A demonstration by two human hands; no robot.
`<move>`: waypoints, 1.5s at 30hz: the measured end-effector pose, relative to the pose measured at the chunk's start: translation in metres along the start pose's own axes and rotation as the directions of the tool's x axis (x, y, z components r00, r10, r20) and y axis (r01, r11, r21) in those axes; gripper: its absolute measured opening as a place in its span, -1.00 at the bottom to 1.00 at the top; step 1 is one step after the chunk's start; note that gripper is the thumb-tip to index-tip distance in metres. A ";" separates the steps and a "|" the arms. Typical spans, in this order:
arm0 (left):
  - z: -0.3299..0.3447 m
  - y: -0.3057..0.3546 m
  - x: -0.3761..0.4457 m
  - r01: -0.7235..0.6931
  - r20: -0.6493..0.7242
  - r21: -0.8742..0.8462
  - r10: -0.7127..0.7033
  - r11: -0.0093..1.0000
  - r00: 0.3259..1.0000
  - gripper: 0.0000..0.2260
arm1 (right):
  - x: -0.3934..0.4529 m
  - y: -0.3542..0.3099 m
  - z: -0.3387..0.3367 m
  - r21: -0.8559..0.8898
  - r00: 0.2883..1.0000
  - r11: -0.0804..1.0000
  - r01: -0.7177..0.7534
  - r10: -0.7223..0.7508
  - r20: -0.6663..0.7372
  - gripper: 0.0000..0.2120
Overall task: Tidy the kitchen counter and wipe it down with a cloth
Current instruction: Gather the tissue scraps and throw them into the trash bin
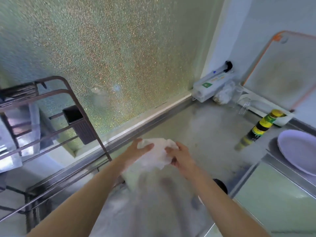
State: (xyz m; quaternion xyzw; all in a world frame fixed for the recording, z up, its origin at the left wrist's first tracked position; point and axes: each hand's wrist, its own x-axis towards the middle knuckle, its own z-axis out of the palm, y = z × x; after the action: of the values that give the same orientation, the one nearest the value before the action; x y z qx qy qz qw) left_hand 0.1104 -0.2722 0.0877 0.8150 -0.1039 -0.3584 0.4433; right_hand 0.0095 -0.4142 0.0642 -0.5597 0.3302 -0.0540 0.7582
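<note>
1. head view looks down on a steel desk (201,127) set against a sparkly textured wall panel (111,53).
2. left hand (136,151) and right hand (179,155) meet over the desk with a crumpled white cloth (158,154) bunched between them.
3. left fingers (147,147) curl over the cloth's near-left side and grip it; right fingers (169,149) close on its right edge, so both hands have hold of the cloth.
4. whether the cloth touches the desk or is lifted just above it cannot be told, as the view is blurred.
5. a brown wire rack (56,120) stands at the left, with a dark cutlery holder (79,124) hung on its far side.
6. a yellow and black bottle (258,129) sits on the desk to the right, well apart from the hands.
7. a white plate (299,149) lies just beside the bottle, at the right edge.
8. a cutting board with an orange rim (282,72) leans upright against the right wall.
9. a long wrap box (210,88) lies in the far corner, beside a crumpled plastic bag (224,94).
</note>
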 end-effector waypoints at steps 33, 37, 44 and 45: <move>0.484 -0.065 -0.469 -0.520 0.999 0.031 -0.006 0.854 0.049 -0.86 | -0.612 0.237 -0.199 -0.140 -0.071 0.990 -0.006 -0.140 -0.988 -0.60; 0.512 -0.111 -0.532 -0.408 0.911 0.286 -0.378 0.867 -0.166 -0.86 | -0.669 0.305 -0.187 -0.021 -0.244 0.998 -0.066 -0.036 -0.969 -0.64; 0.540 -0.226 -0.590 -0.909 0.901 -0.058 -0.371 0.413 -0.226 -0.79 | -0.704 0.444 -0.142 0.382 -0.474 0.922 0.060 0.363 -0.802 -0.95; 0.544 -0.240 -0.592 -0.926 0.894 -0.076 -0.386 0.369 -0.227 -0.81 | -0.709 0.463 -0.135 0.435 -0.495 0.897 0.072 0.411 -0.766 -0.92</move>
State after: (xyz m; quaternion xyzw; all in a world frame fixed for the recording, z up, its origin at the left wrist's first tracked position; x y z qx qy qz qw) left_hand -0.7201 -0.1961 -0.0029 0.2556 -0.7876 -0.5408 -0.1477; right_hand -0.7494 -0.0334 -0.0547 -0.0577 0.8915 -0.4136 0.1754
